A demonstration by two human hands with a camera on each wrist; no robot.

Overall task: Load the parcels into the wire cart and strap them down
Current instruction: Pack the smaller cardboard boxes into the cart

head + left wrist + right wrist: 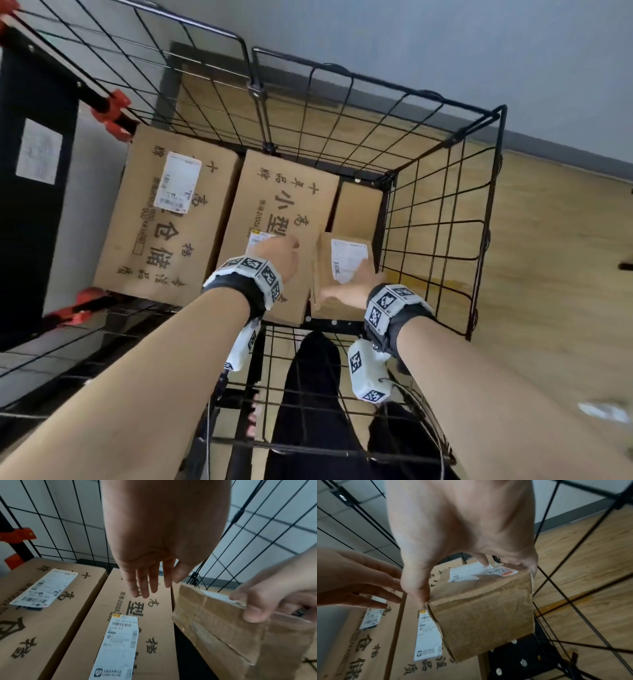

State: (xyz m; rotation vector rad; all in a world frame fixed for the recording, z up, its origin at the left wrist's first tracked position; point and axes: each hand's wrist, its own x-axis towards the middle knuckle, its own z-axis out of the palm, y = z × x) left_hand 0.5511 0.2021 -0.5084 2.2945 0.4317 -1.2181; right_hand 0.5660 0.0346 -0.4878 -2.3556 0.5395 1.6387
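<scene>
Right hand (349,291) grips the small taped parcel (342,274) at its top edges, lower centre of the head view, inside the wire cart (445,192). Left hand (279,257) hovers released, fingers straight, above the middle carton (284,205); another carton (164,219) lies left.

The middle carton (137,622) reads 小型 and 十大品牌; its shipping label (118,646) shows "B075". The left carton (161,219) reads 仓储.
</scene>
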